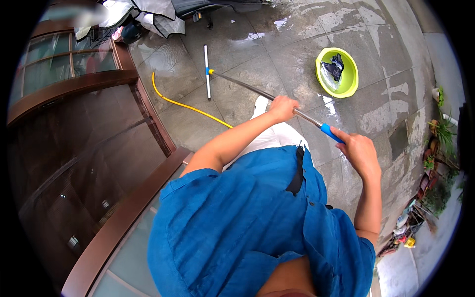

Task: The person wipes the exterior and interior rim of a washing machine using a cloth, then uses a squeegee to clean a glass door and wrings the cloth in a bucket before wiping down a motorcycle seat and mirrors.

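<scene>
A floor squeegee (242, 84) reaches away from me, with a long metal pole, a yellow and blue joint and a narrow pale blade (207, 69) on the wet paving. My left hand (283, 109) is wrapped round the middle of its pole. Farther back, my right hand (359, 151) closes on the blue grip (330, 132) at the end. To the left of the pole, a yellow hose (190, 106) curves over the tiles, and part of it is hidden behind my body.
A lime green basin (352, 74) holding dark cloth and clear plastic stands at the right. Glazed brown doors (74, 57) line the left side. A scooter (217, 6) with a pale cover is at the far edge. Potted plants (443, 131) and clutter border the right.
</scene>
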`<action>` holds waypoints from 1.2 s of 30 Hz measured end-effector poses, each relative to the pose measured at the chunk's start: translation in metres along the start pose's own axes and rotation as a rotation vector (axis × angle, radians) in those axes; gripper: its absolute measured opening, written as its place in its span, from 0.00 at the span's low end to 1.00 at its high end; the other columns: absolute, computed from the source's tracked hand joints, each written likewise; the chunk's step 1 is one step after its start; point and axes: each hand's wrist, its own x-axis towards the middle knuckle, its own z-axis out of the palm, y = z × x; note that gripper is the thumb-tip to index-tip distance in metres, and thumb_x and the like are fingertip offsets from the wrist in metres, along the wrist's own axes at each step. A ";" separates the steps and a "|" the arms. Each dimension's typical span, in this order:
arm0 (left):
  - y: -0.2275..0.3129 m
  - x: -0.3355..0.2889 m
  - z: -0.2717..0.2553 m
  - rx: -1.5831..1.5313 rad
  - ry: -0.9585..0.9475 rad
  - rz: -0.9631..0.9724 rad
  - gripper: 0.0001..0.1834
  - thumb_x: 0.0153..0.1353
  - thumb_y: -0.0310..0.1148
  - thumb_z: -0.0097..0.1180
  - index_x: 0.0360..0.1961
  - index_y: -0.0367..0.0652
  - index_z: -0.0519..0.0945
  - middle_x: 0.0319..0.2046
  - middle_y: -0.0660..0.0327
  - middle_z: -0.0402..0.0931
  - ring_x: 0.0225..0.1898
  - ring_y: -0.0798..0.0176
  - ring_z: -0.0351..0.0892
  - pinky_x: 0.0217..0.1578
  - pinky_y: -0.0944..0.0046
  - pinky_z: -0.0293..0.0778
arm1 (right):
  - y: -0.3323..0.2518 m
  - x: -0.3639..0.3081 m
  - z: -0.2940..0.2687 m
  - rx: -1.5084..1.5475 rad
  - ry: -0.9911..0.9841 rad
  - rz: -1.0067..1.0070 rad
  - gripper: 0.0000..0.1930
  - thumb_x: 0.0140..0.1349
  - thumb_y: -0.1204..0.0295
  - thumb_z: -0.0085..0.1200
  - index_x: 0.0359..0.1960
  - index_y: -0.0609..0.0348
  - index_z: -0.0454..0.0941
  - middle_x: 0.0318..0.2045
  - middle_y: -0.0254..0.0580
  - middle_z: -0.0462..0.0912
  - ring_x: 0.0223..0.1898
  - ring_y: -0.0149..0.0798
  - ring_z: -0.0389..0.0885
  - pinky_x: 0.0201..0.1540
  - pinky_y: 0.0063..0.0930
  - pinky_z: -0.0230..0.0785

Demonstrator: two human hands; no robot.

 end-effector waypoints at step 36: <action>-0.158 -0.044 -0.098 0.094 0.331 -0.133 0.14 0.47 0.30 0.63 0.38 0.51 0.83 0.36 0.56 0.82 0.44 0.50 0.79 0.46 0.52 0.72 | -0.115 0.119 -0.029 0.058 0.031 -0.275 0.24 0.51 0.73 0.62 0.53 0.51 0.76 0.31 0.47 0.80 0.34 0.52 0.81 0.39 0.45 0.73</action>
